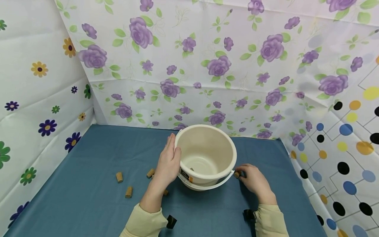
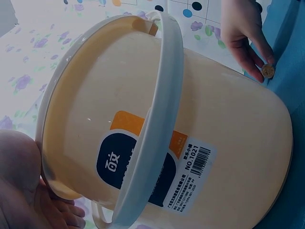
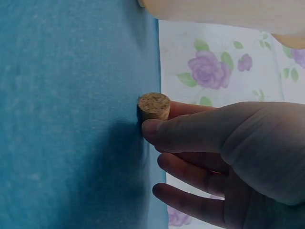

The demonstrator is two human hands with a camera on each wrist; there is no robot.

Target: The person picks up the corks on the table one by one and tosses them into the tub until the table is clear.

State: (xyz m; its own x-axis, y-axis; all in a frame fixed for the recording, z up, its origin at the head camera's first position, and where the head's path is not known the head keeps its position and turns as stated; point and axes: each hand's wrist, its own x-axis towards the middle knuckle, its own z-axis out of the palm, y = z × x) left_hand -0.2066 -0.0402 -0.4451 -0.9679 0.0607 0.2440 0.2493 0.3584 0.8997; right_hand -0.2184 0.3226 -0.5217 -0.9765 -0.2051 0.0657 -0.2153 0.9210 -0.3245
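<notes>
We see two bare hands at work around a cream-colored bucket [image 1: 207, 141] in the middle of a tabletop [image 1: 88, 158] covered in blue cloth. The left hand [image 1: 168, 163] presses along the bucket's left side near the rim, its fingers straight; the right hand [image 1: 254, 181], apart from it on the other side, pinches a cork [image 3: 155, 106] between thumb and fingers, just beside the bucket's outer wall. We cannot tell whether that cork touches the cloth. The white handle [image 1: 211, 187] hangs across the bucket's front, crossing a blue, orange and white label [image 2: 190, 171] marked "NO.1021". Inside, we spot a small brown piece [image 1: 191, 169], too little of it showing to name. More loose corks [image 1: 119, 177] lie on the cloth about the left forearm, some partly hidden by it. Pale yellow sleeves [image 1: 145, 221] cover both arms, and a purple-flowered sheet [image 1: 192, 65] hangs behind.
</notes>
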